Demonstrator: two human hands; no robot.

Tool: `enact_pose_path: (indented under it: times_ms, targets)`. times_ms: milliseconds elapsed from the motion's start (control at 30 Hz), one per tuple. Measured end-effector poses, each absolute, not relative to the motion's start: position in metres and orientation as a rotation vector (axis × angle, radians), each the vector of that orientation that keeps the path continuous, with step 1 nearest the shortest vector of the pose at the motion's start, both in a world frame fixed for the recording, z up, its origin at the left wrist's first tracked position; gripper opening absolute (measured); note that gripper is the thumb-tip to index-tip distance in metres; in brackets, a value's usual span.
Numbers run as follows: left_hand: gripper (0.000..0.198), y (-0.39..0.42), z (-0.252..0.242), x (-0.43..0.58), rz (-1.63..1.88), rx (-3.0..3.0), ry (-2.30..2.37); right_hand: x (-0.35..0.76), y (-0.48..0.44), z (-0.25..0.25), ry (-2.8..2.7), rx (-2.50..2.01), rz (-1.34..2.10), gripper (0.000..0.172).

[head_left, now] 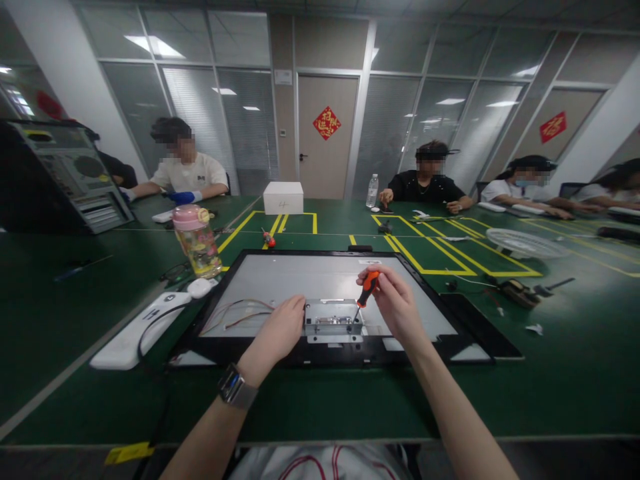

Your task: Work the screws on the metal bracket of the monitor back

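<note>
An upturned flat screen panel (260, 273) with a grey back and black frame lies on the green table in front of me. On its near middle sits a silver metal bracket (333, 327). My left hand (284, 327) grips the bracket's left edge, its fingertips partly hidden. My right hand (397, 300) is closed around an orange and black screwdriver (369, 289). The screwdriver tilts, its shaft pointing down at the right part of the bracket; whether the tip sits in a screw is too small to tell. Thin cables (245, 313) lie on the panel, left of my left hand.
A white power strip (143, 330) and a pink-lidded bottle (195, 240) stand left of the panel. A black flat piece (480, 327) lies to its right. Farther back are a white box (283, 198), a water bottle (373, 191), a computer case (65, 177) and several seated people.
</note>
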State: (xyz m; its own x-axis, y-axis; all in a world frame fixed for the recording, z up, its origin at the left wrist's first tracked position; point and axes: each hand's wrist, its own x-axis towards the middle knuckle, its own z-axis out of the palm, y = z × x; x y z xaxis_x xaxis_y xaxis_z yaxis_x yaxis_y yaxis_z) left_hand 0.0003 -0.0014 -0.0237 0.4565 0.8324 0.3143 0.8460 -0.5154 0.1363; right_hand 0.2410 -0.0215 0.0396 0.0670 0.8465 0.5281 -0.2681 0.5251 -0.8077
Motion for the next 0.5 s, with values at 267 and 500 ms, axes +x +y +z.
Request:
enact_pose_path:
  times_ms: [267, 500]
  targets:
    - [0.039, -0.0033, -0.0219, 0.0002, -0.506, -2.642, -1.529, 0.2431, -0.0204, 0.0408, -1.284, -0.619, 0.874, 0.022]
    - [0.038, -0.0026, -0.0205, 0.0004, -0.481, -2.648, -1.535, 0.243, -0.0206, 0.0411, -1.264, -0.604, 0.878, 0.023]
